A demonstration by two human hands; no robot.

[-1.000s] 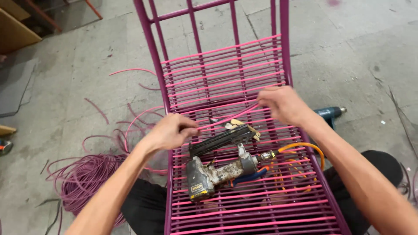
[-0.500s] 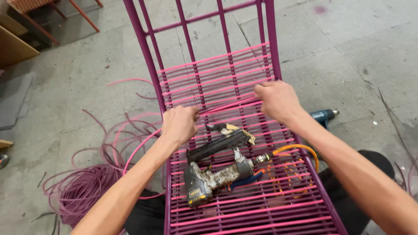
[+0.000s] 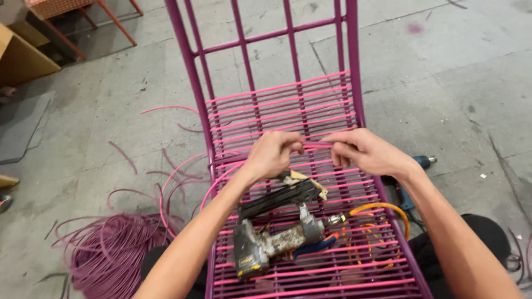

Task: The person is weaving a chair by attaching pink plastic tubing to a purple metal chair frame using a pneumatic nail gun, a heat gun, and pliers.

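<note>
Mostly concrete floor (image 3: 454, 83), grey and stained, fills the view. Magenta metal chair frame (image 3: 191, 72) runs from 12 o'clock down to 6 o'clock, top and bottom cut off by the picture edges; its seat is partly woven with pink cord rows, bars above bare. Coil of purple-pink cord (image 3: 111, 254) lies on the floor at 8 o'clock, loose strands trailing toward the frame, lower part cropped. Wooden furniture (image 3: 27, 55) at 10 o'clock, only a corner showing.

Pneumatic staple gun (image 3: 277, 232), dirty grey with a black magazine, lies on the woven rows at 6 o'clock, untouched; orange hose (image 3: 382, 213) loops off its rear at 5 o'clock. Blue power tool (image 3: 418, 163) on the floor at 3 o'clock, mostly hidden behind the right forearm and the frame.

Left hand (image 3: 272, 152) at centre, clenched around a pink cord strand (image 3: 315, 145); fingers curl under, so the contact itself is hidden. Right hand (image 3: 368, 152), just right of it, pinches the same strand between thumb and fingertips. Strand spans the short gap between both hands, level with the weave's upper rows. Its far ends blend into the weave, hard to trace.
</note>
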